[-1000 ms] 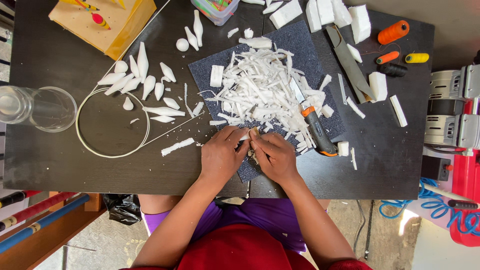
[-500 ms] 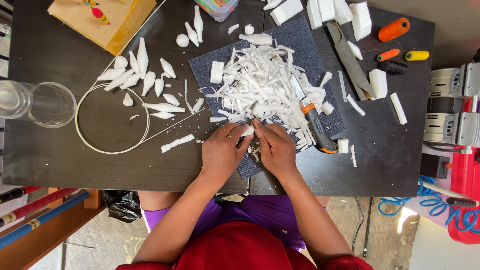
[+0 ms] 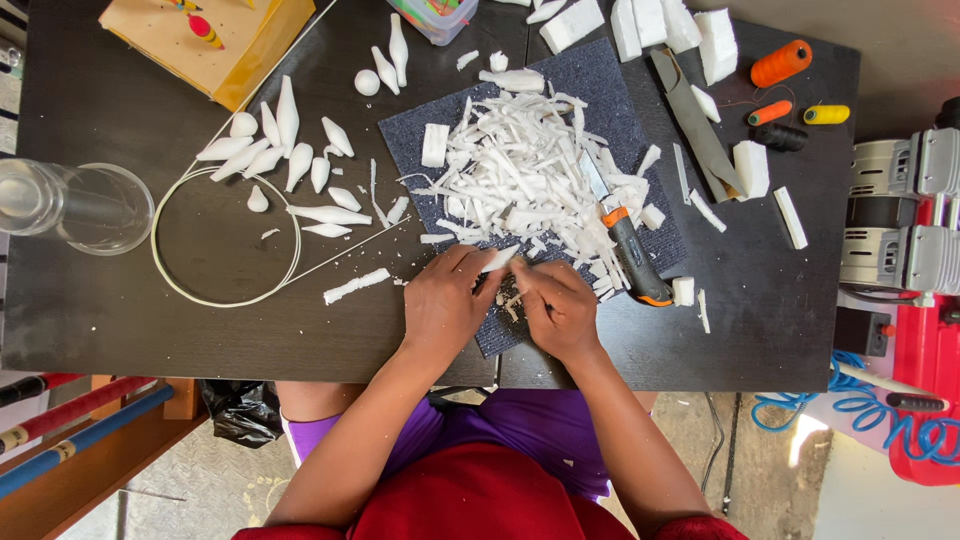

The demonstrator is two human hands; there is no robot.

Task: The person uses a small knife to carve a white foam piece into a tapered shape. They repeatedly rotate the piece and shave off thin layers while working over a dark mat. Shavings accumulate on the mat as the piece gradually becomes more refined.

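Left hand (image 3: pixel 440 300) & right hand (image 3: pixel 558 308) meet at the near edge of the dark grey mat (image 3: pixel 620 95), fingers pinched narrow around a small white foam piece (image 3: pixel 499 259). Left fingertips grip one end; the right hand closes on the other, but what else it holds, if anything, can't tell — its fingers hide it. The piece sits just above the mat, right in front of the big heap of white shavings (image 3: pixel 520 175).

Orange-handled utility knife (image 3: pixel 625 240) lies on the mat just beside the right hand, blade pointing away into the shavings, untouched. To the left on the black table (image 3: pixel 120 310): a row of finished pointed foam shapes (image 3: pixel 290 150), a thin wire ring (image 3: pixel 225 238), a clear glass jar (image 3: pixel 75 205). Uncut foam blocks (image 3: pixel 690 25) & thread spools (image 3: pixel 780 62) sit at the far right.

To do this shaping well, imo: keep the grip light so the foam doesn't crush, turn the piece little by little, take off thin slivers only, work over the mat so crumbs stay put, and check the taper vs. the finished shapes.
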